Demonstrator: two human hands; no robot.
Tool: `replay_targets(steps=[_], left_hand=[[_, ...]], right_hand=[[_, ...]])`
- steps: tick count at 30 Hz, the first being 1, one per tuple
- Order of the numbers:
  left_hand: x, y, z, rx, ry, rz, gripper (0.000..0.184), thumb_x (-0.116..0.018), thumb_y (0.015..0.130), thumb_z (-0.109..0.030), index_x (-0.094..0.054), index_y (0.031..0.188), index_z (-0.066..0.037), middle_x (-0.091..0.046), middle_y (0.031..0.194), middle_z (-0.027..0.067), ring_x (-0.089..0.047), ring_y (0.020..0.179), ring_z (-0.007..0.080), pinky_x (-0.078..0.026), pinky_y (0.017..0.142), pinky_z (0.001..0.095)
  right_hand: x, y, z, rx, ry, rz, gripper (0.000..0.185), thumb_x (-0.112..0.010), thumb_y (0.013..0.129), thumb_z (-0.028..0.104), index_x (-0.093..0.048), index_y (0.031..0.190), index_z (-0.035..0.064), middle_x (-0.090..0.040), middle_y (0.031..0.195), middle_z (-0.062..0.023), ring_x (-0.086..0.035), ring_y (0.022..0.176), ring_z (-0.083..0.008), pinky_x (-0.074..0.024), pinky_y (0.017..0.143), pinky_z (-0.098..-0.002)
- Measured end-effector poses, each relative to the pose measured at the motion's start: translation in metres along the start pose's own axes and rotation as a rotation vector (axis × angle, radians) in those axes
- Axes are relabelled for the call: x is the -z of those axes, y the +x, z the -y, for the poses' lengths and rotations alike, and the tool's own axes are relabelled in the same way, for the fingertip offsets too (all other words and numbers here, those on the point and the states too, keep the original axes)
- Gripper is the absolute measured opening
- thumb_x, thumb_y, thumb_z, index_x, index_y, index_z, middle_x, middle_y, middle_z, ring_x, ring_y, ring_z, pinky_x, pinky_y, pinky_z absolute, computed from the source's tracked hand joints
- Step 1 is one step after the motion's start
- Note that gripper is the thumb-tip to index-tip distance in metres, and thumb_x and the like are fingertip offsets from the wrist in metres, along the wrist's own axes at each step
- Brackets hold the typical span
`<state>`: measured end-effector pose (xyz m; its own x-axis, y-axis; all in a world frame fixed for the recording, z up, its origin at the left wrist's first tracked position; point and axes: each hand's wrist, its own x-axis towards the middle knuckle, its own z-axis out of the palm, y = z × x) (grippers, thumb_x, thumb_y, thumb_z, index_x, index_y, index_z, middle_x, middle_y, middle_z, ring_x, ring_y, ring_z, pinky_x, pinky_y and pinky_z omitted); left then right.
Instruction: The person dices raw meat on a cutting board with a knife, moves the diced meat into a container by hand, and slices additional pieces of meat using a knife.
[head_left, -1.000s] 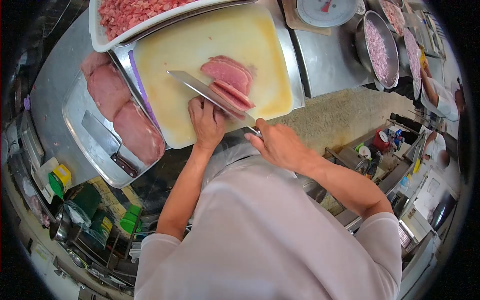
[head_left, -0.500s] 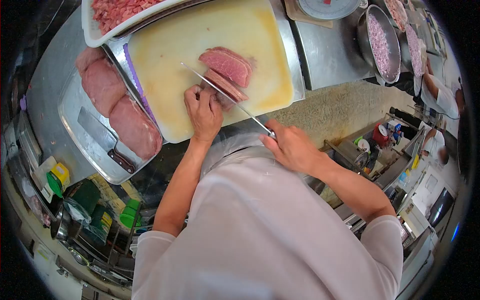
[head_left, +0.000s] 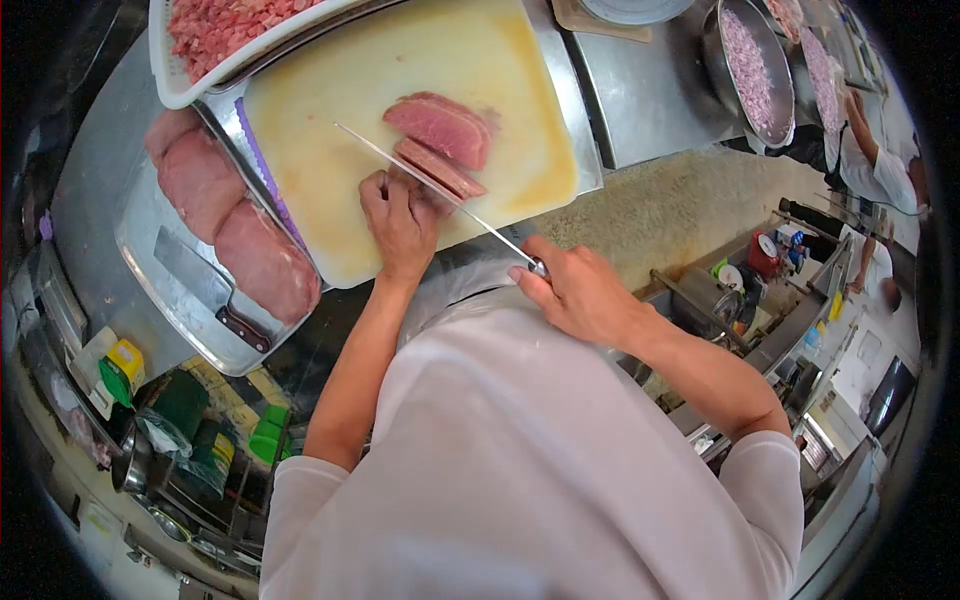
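Note:
My left hand (head_left: 402, 226) has its fingers curled against a piece of raw meat (head_left: 438, 166), pressing it on the white cutting board (head_left: 330, 95). Most of the meat under those fingers is hidden. My right hand (head_left: 585, 292) grips the handle of a long, thin-bladed knife (head_left: 488, 228). Its blade slants across the meat just in front of my left fingers, with the tip out past it over the board. How deep the edge sits in the meat I cannot tell. Beyond the blade lie cut meat slices (head_left: 437, 128), overlapping and flat.
Left of the board, a metal tray (head_left: 190, 335) holds large raw meat pieces (head_left: 265, 255) and a cleaver (head_left: 195, 270). A white basket (head_left: 175, 85) of diced meat stands at the upper left. Bowls of chopped pinkish food (head_left: 755, 75) are at upper right. Other people (head_left: 880, 175) stand far right.
The view has shifted slightly. The knife tip extends a little farther left past the meat. My left hand stays pressed on the piece, and the slices lie as before.

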<state>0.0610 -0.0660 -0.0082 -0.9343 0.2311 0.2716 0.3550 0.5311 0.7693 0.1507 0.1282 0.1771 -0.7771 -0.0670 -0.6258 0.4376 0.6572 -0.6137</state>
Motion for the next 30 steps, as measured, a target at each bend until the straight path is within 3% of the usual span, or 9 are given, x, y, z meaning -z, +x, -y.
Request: replay_targets(steps=[9,12,13,16,20,23,26,30], left_hand=[[0.004,0.001,0.003,-0.042,0.016,0.034,0.020,-0.054,0.094,-0.004,-0.058,0.111,0.005,-0.049,0.110,0.0251,-0.051,0.102,0.0430,-0.045,0.090,0.0504],[0.008,0.000,0.003,-0.066,0.003,0.060,0.019,-0.053,0.095,-0.004,-0.058,0.110,0.004,-0.047,0.108,0.0251,-0.050,0.100,0.0431,-0.045,0.090,0.0511],[0.008,-0.001,0.006,-0.077,0.004,0.065,0.018,-0.052,0.095,-0.005,-0.058,0.110,0.004,-0.047,0.108,0.0251,-0.050,0.100,0.0430,-0.045,0.090,0.0512],[0.005,-0.002,0.006,-0.070,0.008,0.046,0.018,-0.052,0.095,-0.005,-0.057,0.110,0.004,-0.047,0.107,0.0254,-0.050,0.100,0.0431,-0.045,0.090,0.0515],[0.003,0.002,0.004,-0.071,0.003,0.023,0.018,-0.053,0.097,-0.007,-0.056,0.110,0.005,-0.047,0.109,0.0263,-0.050,0.101,0.0440,-0.044,0.090,0.0522],[0.006,0.003,0.002,-0.036,-0.005,0.030,0.016,-0.058,0.091,-0.001,-0.058,0.107,0.002,-0.050,0.109,0.0249,-0.053,0.102,0.0426,-0.046,0.089,0.0520],[0.014,0.000,0.000,-0.068,0.002,0.063,0.016,-0.060,0.095,-0.003,-0.060,0.110,0.002,-0.050,0.109,0.0244,-0.053,0.102,0.0420,-0.046,0.089,0.0516],[0.018,-0.013,0.004,-0.092,0.029,0.037,0.020,-0.059,0.098,-0.005,-0.059,0.117,0.002,-0.051,0.112,0.0251,-0.053,0.103,0.0430,-0.046,0.090,0.0512]], right_hand=[[-0.029,0.064,-0.014,0.184,0.098,-0.110,0.037,-0.060,0.105,0.030,-0.060,0.112,-0.0066,-0.066,0.076,-0.0299,-0.064,0.069,-0.0513,-0.0522,0.068,-0.0549],[0.026,0.076,0.000,-0.301,0.381,0.216,0.041,-0.059,0.105,0.032,-0.060,0.114,-0.0075,-0.068,0.081,-0.0316,-0.067,0.073,-0.0502,-0.0539,0.071,-0.0538],[0.027,0.073,-0.002,-0.243,0.354,0.203,0.042,-0.059,0.105,0.033,-0.060,0.114,-0.0081,-0.068,0.085,-0.0333,-0.069,0.073,-0.0489,-0.0544,0.070,-0.0543],[-0.007,0.038,-0.019,0.137,0.119,-0.036,0.044,-0.058,0.107,0.036,-0.059,0.121,-0.0054,-0.063,0.075,-0.0297,-0.062,0.060,-0.0468,-0.0542,0.067,-0.0511],[-0.022,0.019,-0.010,0.053,0.081,-0.028,0.037,-0.060,0.105,0.028,-0.060,0.117,-0.0068,-0.062,0.071,-0.0308,-0.064,0.073,-0.0525,-0.0503,0.070,-0.0573],[-0.047,0.064,-0.018,0.198,0.067,-0.144,0.036,-0.062,0.103,0.028,-0.058,0.110,-0.0067,-0.066,0.073,-0.0297,-0.067,0.075,-0.0517,-0.0521,0.071,-0.0589],[-0.059,0.084,-0.019,0.245,0.030,-0.269,0.035,-0.063,0.103,0.028,-0.059,0.112,-0.0055,-0.066,0.071,-0.0282,-0.066,0.073,-0.0512,-0.0517,0.068,-0.0584],[-0.021,0.041,0.000,0.161,0.099,-0.132,0.033,-0.064,0.102,0.027,-0.061,0.114,-0.0037,-0.066,0.070,-0.0265,-0.066,0.071,-0.0500,-0.0515,0.066,-0.0578]])
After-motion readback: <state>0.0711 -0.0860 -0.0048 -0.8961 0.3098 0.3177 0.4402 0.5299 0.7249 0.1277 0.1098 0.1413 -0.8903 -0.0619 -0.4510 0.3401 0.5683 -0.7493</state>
